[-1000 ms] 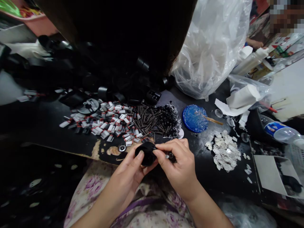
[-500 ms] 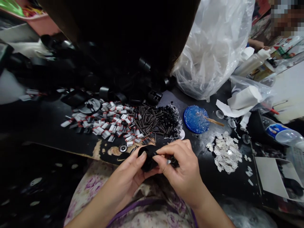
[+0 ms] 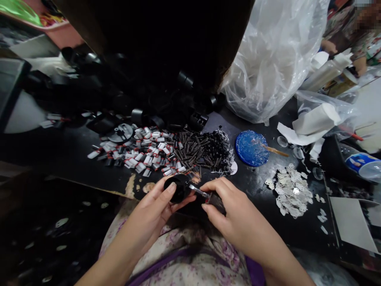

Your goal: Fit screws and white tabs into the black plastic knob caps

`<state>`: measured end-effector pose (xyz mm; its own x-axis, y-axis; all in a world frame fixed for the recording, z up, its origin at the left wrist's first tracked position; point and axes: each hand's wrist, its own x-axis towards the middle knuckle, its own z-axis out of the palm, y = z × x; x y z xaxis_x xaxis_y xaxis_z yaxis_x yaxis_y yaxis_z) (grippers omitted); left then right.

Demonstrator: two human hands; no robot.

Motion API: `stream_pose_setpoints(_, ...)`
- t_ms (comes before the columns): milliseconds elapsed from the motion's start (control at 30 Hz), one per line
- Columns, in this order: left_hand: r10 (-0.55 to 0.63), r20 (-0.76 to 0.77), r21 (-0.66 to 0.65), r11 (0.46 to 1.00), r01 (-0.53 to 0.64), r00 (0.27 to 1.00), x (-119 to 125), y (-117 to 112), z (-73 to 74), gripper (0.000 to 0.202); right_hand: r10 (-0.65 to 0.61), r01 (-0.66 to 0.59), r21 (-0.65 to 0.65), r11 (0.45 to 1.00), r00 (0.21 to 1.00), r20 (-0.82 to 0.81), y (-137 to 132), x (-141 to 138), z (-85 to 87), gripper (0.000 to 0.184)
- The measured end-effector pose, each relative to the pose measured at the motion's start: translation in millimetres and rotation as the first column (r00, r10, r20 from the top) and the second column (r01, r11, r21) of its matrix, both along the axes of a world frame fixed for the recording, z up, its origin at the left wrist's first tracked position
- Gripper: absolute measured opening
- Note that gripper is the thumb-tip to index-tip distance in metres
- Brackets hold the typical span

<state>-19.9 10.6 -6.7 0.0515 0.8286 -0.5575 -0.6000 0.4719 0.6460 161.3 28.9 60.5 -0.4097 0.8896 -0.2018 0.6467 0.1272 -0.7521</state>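
My left hand point(image 3: 160, 202) is wrapped round a black hollow cylindrical part point(image 3: 180, 190), its open end facing up. In my right hand point(image 3: 223, 202) is a screwdriver point(image 3: 216, 201) with a dark handle. Its metal shaft points left, and the tip is at or close to the side of the black part; contact is hard to make out. Just beyond both hands lie a heap of springs point(image 3: 193, 149), a pile of white-and-grey small cylinders with red bands point(image 3: 139, 157), and a mound of tiny black pieces point(image 3: 220, 153).
A blue round lid with grease point(image 3: 251, 148) and a wooden stick stands right of the springs. Flat white metal plates point(image 3: 293, 192) are heaped nearer on the right. Behind are a large clear plastic bag point(image 3: 270, 59) and a dark box point(image 3: 154, 39). Another person's hand shows far right.
My right hand has drawn back from the black part and now has the screwdriver pointed at it. My left hand has turned the part slightly. The whole view has shifted a little.
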Motion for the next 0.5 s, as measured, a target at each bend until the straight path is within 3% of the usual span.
stream_pose_setpoints(167, -0.002, -0.034, 0.003, 1.0, 0.002, 0.999, -1.9, -1.0, -0.9, 0.021, -0.048, 0.05, 0.038, 0.998, 0.997, -0.053, 0.9, 1.5, -0.3, 0.019)
stream_pose_setpoints(333, -0.114, -0.072, 0.022, 0.993, 0.116, 0.991, -1.5, -1.1, -3.5, 0.026, -0.028, 0.028, -0.016, 0.999, 0.999, -0.032, 0.2, -0.7, 2.0, 0.013)
stream_pose_setpoints(433, -0.175, -0.228, 0.082, 0.977, 0.198, 0.958, -9.9, -1.2, -2.7, 0.027, -0.066, 0.061, -0.097, 0.993, 0.996, -0.054, -1.0, 3.3, 3.7, 0.009)
stream_pose_setpoints(500, -0.202, -0.41, 0.175, 0.94, 0.294, 0.89, -17.7, -3.7, 0.2, 0.025, -0.09, 0.04, -0.272, 0.962, 0.98, -0.175, -3.4, 8.8, 2.3, 0.014)
